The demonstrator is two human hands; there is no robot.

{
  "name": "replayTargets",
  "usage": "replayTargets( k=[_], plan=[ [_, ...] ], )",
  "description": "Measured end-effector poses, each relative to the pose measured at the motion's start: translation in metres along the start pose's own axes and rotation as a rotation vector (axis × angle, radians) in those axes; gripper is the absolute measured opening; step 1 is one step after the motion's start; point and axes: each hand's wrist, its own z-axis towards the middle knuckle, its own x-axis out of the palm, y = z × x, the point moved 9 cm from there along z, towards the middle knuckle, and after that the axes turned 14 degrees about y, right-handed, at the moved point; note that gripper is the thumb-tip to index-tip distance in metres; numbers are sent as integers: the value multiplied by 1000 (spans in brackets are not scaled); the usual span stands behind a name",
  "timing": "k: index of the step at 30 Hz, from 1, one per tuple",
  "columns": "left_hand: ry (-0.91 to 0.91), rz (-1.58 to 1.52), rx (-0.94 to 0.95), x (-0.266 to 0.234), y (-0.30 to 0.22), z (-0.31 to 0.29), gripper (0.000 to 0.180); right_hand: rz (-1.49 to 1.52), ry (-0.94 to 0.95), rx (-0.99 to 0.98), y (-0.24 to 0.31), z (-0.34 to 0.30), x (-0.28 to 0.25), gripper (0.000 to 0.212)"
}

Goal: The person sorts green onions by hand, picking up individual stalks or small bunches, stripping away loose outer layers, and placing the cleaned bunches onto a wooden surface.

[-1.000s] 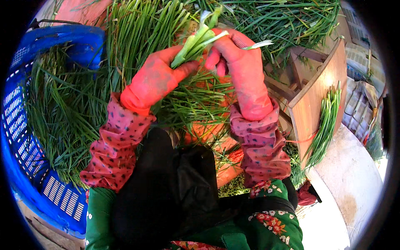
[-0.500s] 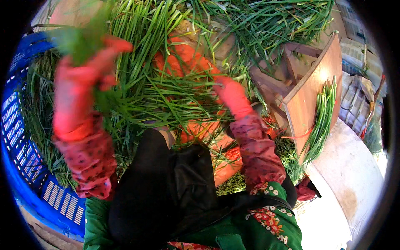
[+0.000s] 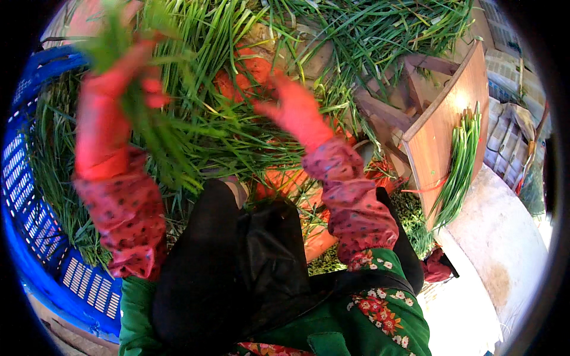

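My left hand, in a red rubber glove, is closed around a bunch of chives at the upper left. The upper end of that bunch is smeared by motion, and the lower part hangs over the pile. My right hand, in a matching glove, is over the middle of the chive heap with its fingers apart and nothing visible in them. Loose green stalks lie beneath it, partly over an orange sheet.
A blue slatted basket holding more chives stands at my left. On the right, a tied chive bunch rests against a wooden board, with a red tie around it. A white round surface lies beyond. More loose chives cover the far side.
My right hand has moved left across the heap and lifted off the stalks. My left hand has shifted slightly upward, still gripping its bunch.
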Motion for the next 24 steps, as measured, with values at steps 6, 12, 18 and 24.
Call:
replayTargets(
  k=[6,12,18,24],
  plan=[
    [-119,-9,120,-66,-54,-47,32,-425,179,-143,32,-78,128,90],
    [201,185,-273,25,87,8,33,-289,243,167,-12,-53,173,37],
    [194,11,-537,-21,238,32,36,-35,404,230,28,-73,71,28],
    [187,-212,-316,-53,184,13,41,19,-372,220,21,-77,-245,40]
  ],
)
